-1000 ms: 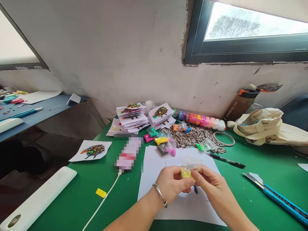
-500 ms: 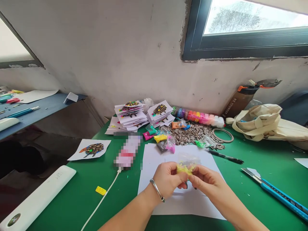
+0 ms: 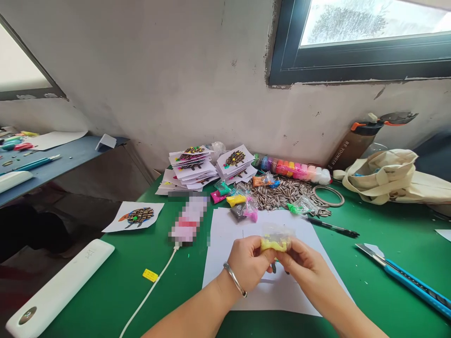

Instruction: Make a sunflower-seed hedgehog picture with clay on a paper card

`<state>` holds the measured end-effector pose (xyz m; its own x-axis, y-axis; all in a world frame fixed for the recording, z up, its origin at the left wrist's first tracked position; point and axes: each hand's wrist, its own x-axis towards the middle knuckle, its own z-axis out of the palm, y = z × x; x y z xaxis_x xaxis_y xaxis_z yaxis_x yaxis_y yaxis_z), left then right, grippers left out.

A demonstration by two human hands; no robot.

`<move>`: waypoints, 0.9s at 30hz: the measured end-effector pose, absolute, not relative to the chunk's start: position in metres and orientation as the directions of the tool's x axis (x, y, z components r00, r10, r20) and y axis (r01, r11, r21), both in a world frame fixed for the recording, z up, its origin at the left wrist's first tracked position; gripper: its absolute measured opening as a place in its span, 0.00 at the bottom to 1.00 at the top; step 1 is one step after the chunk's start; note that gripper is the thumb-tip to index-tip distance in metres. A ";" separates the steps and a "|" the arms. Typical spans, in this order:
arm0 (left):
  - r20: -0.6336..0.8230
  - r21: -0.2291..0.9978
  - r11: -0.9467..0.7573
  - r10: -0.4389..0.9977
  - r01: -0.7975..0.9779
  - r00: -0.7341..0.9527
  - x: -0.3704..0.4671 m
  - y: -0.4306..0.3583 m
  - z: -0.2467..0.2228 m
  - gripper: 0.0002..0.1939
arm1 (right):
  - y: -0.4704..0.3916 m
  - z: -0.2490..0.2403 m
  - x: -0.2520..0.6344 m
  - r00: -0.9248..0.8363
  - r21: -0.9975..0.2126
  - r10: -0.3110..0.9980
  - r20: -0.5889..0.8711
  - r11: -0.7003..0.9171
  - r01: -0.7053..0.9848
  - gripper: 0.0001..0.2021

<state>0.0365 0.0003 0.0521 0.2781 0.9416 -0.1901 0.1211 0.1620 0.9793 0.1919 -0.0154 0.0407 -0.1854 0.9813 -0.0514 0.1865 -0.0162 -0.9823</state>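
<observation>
Green table [image 3: 116,281]: work surface against a pale wall [image 3: 158,70].
Yellow-filled clear bag [image 3: 274,245]: raised between the hands, above white paper [image 3: 221,263]; long axis roughly side to side.
Left hand [image 3: 246,263]: fingers pinching its left end.
Right hand [image 3: 308,265]: fingers pinching its right end; neither hand clearly nearer.
Striped seeds [image 3: 282,196]: beyond the paper.
</observation>
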 end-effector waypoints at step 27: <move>-0.116 0.981 0.045 0.916 0.189 0.385 0.032 -0.001 0.051 0.19 | -0.015 0.051 0.204 -0.288 -0.976 0.952 -0.103 -0.040 0.215 0.16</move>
